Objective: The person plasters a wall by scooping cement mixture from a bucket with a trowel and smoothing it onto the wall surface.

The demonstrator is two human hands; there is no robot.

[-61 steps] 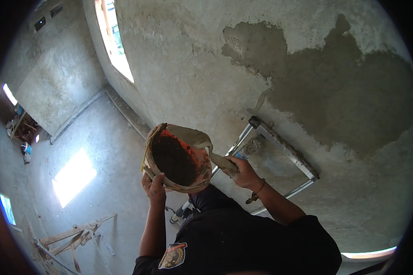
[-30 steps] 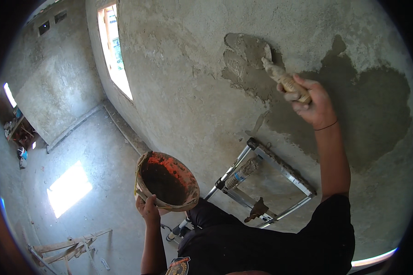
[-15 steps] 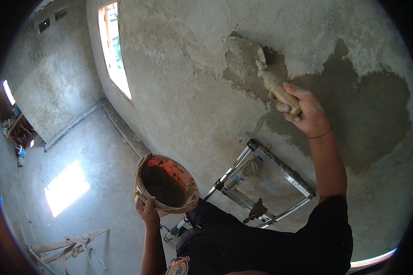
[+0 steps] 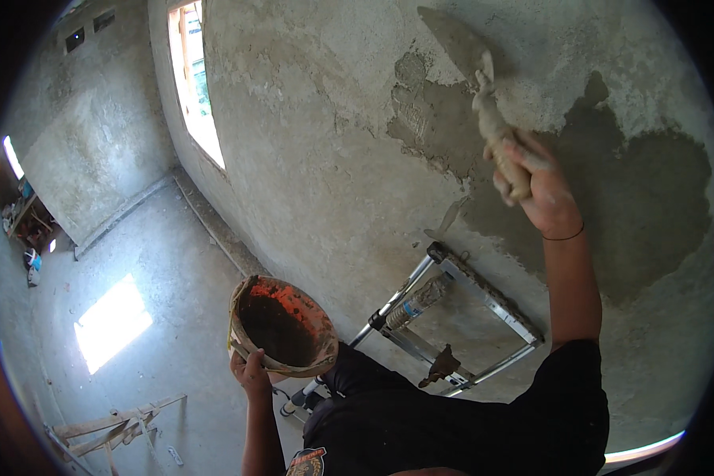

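Note:
My right hand [image 4: 527, 174] grips the mortar-caked handle of a trowel [image 4: 452, 44], whose blade is up against the grey plastered wall [image 4: 309, 135], just above the upper left part of a darker, damp-looking patch [image 4: 627, 206]. My left hand [image 4: 250, 369] holds the rim of a dirty bucket [image 4: 317, 333] with a red-orange inside and dark grey mortar in its bottom. An aluminium ladder [image 4: 492, 305] stands against the wall between my hands, with a plastic bottle [image 4: 420, 301] at its top and a dark, unclear object [image 4: 442, 365] below that.
To the left are a window [image 4: 194, 87], a far wall [image 4: 103, 159] and the concrete floor [image 4: 174, 293] with a bright sunlit patch. Timber pieces [image 4: 119, 428] are at the lower left, and a cluttered shelf [image 4: 28, 214] is at the far left.
My right hand has taken the trowel from the bucket up to the wall, and in the last half second its blade has moved higher. My left hand and bucket are lower and further left.

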